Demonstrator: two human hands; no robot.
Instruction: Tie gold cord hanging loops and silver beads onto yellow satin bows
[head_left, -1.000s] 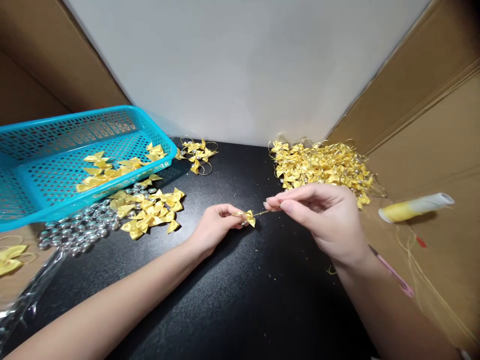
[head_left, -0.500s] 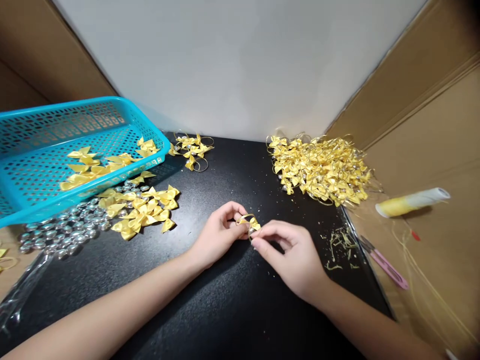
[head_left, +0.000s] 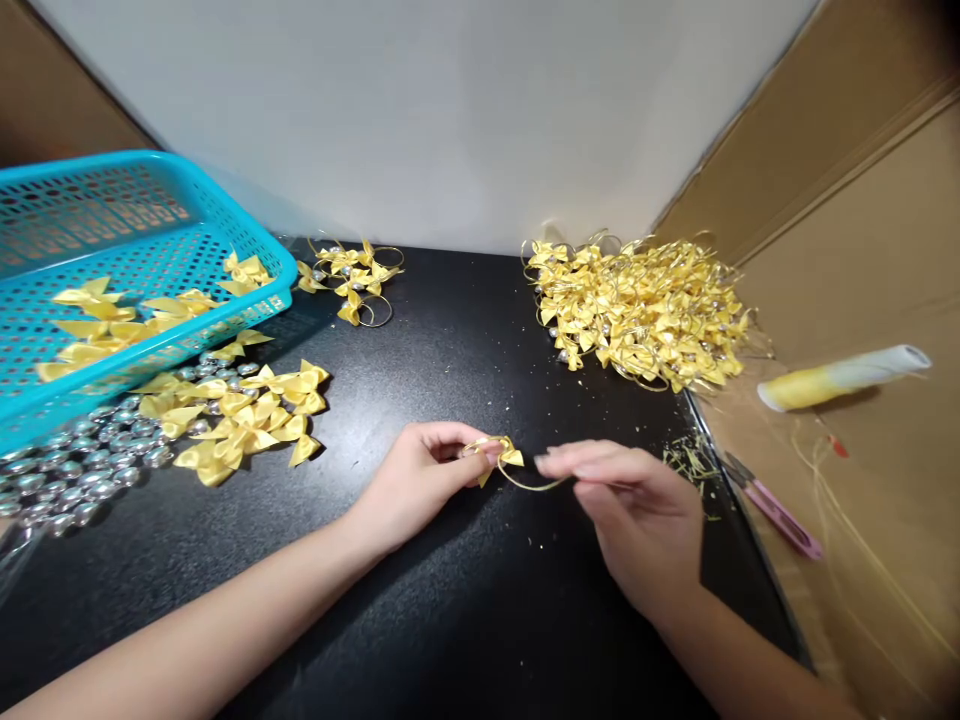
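My left hand [head_left: 427, 480] is closed in a pinch on a yellow ribbon bow [head_left: 513, 456] just above the black tabletop. A gold cord [head_left: 531, 488] curves from the bow over to my right hand [head_left: 637, 515]. There its far end runs in between the thumb and fingers, which look closed on it, though the fingertips are slightly smeared. Part of the bow is hidden behind my left thumb, and a loop of the cord shows above that thumb.
At the left, a blue basket [head_left: 289, 290] holds yellow bows, with loose bows [head_left: 251, 425] and silver beads [head_left: 82, 470] beside it. Finished-looking bows with loops are heaped [head_left: 637, 315] at back right; a smaller cluster [head_left: 352, 275] lies back left. Rightward are cord scraps, a pink-handled cutter [head_left: 784, 520] and a tube [head_left: 844, 378].
My right hand has moved right, away from the left, drawing the cord out between them. The left hand still pinches the bow. The whole view has shifted slightly.
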